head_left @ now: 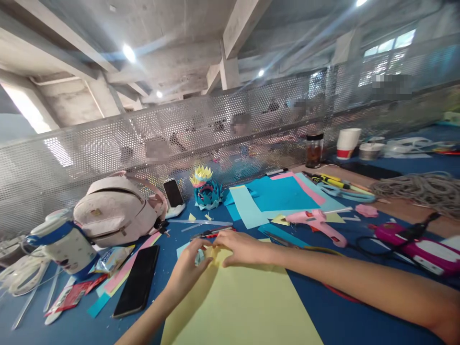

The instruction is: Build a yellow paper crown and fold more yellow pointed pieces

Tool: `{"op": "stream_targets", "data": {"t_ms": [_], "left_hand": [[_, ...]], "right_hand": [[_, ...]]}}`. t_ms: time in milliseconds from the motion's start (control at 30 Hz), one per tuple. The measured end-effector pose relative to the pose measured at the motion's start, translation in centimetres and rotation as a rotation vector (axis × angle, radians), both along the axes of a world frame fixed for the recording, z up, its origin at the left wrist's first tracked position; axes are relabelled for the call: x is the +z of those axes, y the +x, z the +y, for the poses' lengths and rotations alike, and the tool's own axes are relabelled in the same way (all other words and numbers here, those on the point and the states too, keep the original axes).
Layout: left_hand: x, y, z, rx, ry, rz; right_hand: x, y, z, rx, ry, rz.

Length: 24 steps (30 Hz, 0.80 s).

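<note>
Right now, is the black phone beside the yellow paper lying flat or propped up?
Flat: the black phone lies screen-up on the blue table.

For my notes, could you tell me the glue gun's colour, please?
Pink glue gun, head view.

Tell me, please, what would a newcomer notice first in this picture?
First, the left hand and right hand meeting at the far edge of a large yellow paper sheet on the blue table. Behind them stands a blue and yellow paper flower; a pink glue gun lies to the right.
</note>
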<state>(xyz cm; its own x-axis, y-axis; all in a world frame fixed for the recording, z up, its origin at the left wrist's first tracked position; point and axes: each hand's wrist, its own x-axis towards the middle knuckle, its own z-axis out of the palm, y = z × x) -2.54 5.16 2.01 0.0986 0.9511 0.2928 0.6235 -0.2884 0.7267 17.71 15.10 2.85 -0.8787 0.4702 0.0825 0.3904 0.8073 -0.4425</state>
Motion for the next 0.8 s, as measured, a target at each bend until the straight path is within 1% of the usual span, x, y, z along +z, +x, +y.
{"op": "stream_targets", "data": {"t_ms": [167, 300, 400, 533, 667, 800], "left_hand": [[-1.3, 0.6, 1.4, 0.009, 0.000, 0.073], [-2.1, 0.8, 1.6, 0.010, -0.014, 0.078], [-2.2, 1.0, 1.3, 0.032, -0.013, 0.050], [-1.7, 1.4, 0.4, 0.050, -0.011, -0.016], [-1.3, 1.9, -0.5, 0.077, -0.057, -0.099], [-1.5, 2.5, -1.0, 0.079, -0.139, -0.194]], "right_hand": [[-0.3, 0.0, 0.0, -0.029, -0.017, 0.045], [-0.6, 0.0, -0.2, -0.063, -0.024, 0.112], [-0.8, 0.0, -0.7, -0.076, -0.030, 0.182], [-0.8, 0.2, -1.5, -0.097, -0.055, 0.311], [-0.2, 0.3, -2.4, -0.105, -0.257, 0.496], [-0.1, 0.5, -3.1, -0.098, -0.502, 0.527]]}}
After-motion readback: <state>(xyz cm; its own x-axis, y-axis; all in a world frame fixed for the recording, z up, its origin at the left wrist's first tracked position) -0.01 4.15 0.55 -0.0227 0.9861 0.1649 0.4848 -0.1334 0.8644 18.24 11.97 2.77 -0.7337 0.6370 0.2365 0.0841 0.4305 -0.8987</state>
